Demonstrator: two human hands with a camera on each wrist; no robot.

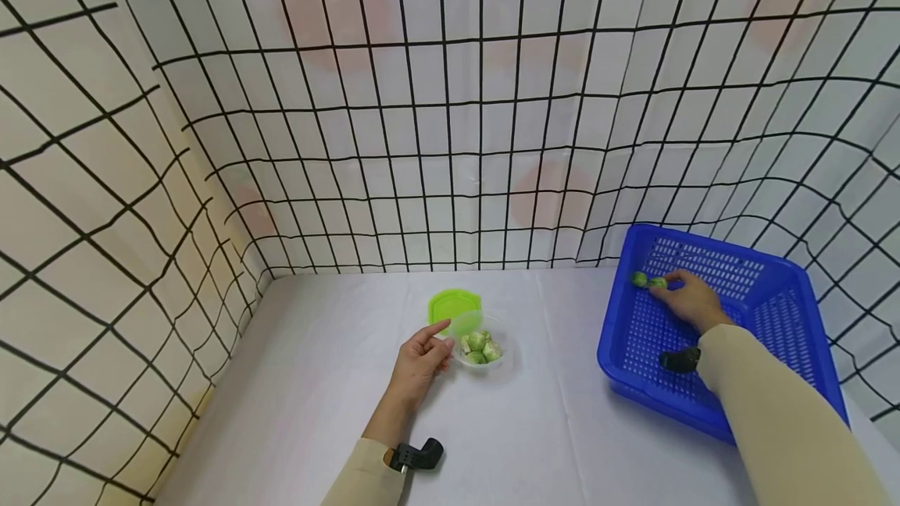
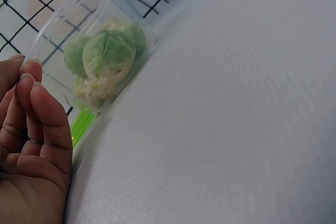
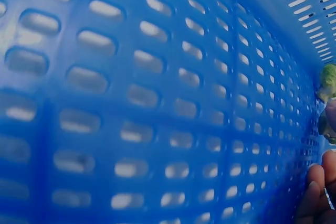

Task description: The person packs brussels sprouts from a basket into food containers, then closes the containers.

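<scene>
My left hand (image 1: 417, 364) pinches the near left rim of a clear plastic tub (image 1: 501, 326) between thumb and fingertips. Several Brussels sprouts (image 2: 109, 53) lie inside the tub, pale green with whitish cut ends. Over in the blue basket (image 1: 610, 318), my right hand (image 1: 692, 301) grips a Brussels sprout (image 1: 658, 283) with its fingertips. Touching or very near that one is a second Brussels sprout (image 1: 639, 279), by the basket's far left corner. Only the fingers (image 3: 315, 179) of this hand show at the right wrist view's edge, so the held sprout is mostly hidden there.
A bright green lid (image 1: 450, 303) lies on the white tablecloth (image 1: 302, 397) just behind the tub. Black wire mesh (image 1: 481, 155) walls in the back and sides. The basket has slotted, sloping walls and stands on the right, close to the mesh.
</scene>
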